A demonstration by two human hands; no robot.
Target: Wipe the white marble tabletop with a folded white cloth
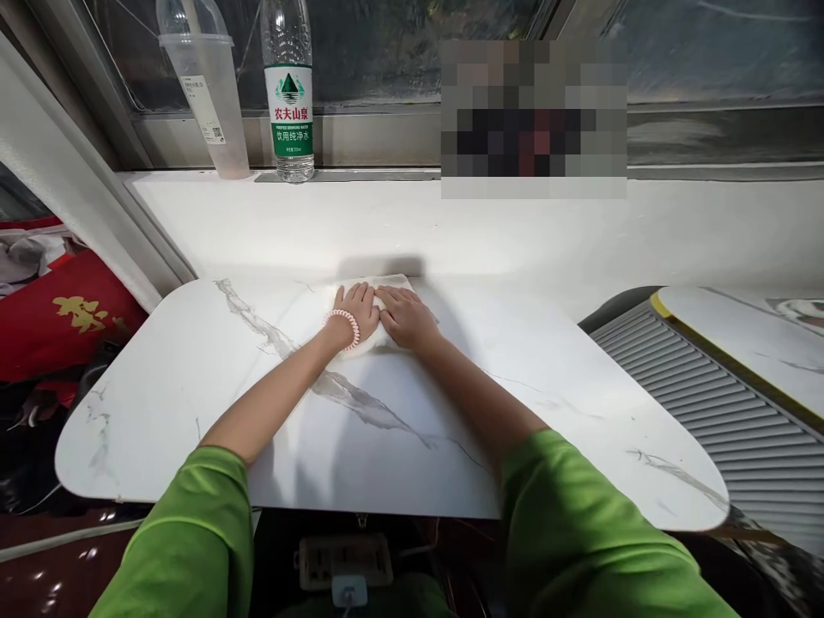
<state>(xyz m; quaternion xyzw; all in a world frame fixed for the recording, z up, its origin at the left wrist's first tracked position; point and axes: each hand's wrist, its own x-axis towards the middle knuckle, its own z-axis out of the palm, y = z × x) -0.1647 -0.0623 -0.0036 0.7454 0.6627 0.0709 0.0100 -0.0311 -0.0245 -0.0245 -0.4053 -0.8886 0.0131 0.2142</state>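
Observation:
A white cloth (386, 342) lies flat on the marbled white table (193, 378), near its far edge by the wall. My left hand (355, 314), with a pink coiled band round the wrist, rests on the cloth with its fingers stretched forward. Beside it, my right hand (407, 318) presses on the cloth's right part, fingers extended toward the left hand. The two hands almost touch. Part of the cloth is hidden under them.
On the window ledge stand a clear plastic cup (212, 112) and a water bottle (289, 112). A red bag (70, 300) is at left. At right is a grey ribbed surface (701, 403) beside another marbled top (747, 322). Below the table shows a power strip (344, 554).

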